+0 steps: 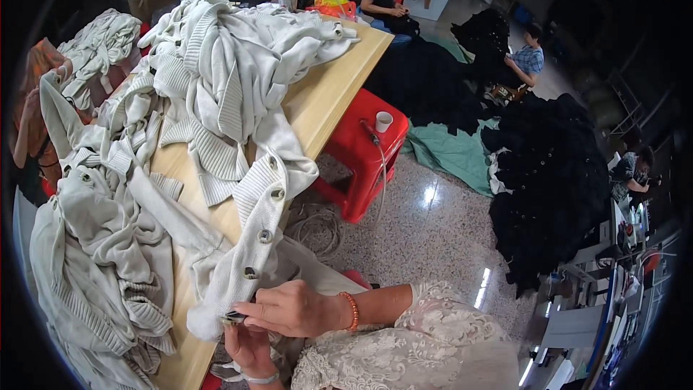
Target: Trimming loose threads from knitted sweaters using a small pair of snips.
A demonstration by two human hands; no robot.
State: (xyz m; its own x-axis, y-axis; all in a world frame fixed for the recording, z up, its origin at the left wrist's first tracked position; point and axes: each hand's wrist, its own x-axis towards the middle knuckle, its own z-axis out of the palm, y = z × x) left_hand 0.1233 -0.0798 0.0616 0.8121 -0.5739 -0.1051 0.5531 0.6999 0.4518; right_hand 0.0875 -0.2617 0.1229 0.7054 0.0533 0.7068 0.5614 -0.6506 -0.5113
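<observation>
A cream-white knit cardigan lies partly on the wooden table's near edge, its ribbed front band with several dark-rimmed round buttons running toward me. My right hand, with an orange bead bracelet, pinches the band at its near end, by the lowest visible button. From below, my left hand, wearing a pale bracelet, grips the same spot with its fingertips. The two hands meet there, and the button between them is mostly covered. Part of the garment hangs over the table edge under my right arm.
More white cardigans are heaped on the wooden table, far side and left. A red stool holds a paper cup and a corded tool. Beyond lie dark garment piles. Several other people work nearby.
</observation>
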